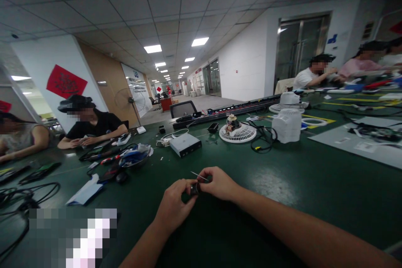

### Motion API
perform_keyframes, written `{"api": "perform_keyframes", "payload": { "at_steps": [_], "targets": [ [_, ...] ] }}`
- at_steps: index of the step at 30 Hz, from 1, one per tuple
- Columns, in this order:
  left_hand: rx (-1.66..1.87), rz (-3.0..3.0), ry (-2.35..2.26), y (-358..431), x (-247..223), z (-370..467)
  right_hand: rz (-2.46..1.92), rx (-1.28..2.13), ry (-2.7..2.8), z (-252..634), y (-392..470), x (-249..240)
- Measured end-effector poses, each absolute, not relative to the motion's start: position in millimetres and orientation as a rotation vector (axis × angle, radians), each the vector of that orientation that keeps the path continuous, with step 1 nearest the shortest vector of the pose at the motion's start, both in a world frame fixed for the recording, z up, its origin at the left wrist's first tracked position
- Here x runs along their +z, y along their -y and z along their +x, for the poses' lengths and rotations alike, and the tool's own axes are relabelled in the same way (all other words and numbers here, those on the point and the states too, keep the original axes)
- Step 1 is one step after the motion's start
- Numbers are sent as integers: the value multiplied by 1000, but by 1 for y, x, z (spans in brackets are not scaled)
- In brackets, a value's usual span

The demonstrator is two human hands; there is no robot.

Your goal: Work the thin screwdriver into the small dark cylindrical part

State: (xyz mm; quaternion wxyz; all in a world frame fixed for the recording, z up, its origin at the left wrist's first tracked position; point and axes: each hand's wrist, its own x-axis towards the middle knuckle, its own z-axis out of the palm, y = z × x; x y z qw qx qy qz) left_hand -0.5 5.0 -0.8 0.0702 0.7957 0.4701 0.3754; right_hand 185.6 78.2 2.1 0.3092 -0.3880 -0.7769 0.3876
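Between thumb and fingers my left hand [175,202] grips a small dark round part [195,189] with a shiny rim. My right hand [219,182] pinches a thin metal rod [199,175], which points up and to the left above the part. Both hands are close together over the green table [232,234]. The fingertips of my right hand are beside the dark part; whether they touch it I cannot tell. The far end of the rod is hidden in my right fingers.
Ahead lie a grey disc drive [185,145], a small black tray [212,127], a white fan-like grille with a motor [238,132] and a white plastic housing [286,126]. Left are a folded blue paper [85,190], a mouse [121,177] and black cables. Several people sit around the table.
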Motion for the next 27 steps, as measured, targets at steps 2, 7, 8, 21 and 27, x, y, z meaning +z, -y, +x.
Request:
{"api": "perform_keyframes", "payload": {
  "at_steps": [2, 7, 8, 21, 27],
  "targets": [
    [1119, 2402, -1431, -5, 0, -1, -1017, 1010, 2092, 187, -78, 3],
    [1063, 2418, -1420, -4, 0, 0, -919, 979, 2148, 188, -75, 3],
    [1062, 2424, -1410, -4, 0, 1, -905, 978, 2144, 187, -74, 2],
    [1109, 2429, -1435, -4, 1, -1, -954, 1000, 2114, 188, -76, 7],
    [1125, 2428, -1405, -4, 0, 1, -938, 998, 2101, 186, -73, 9]
  ]
}}
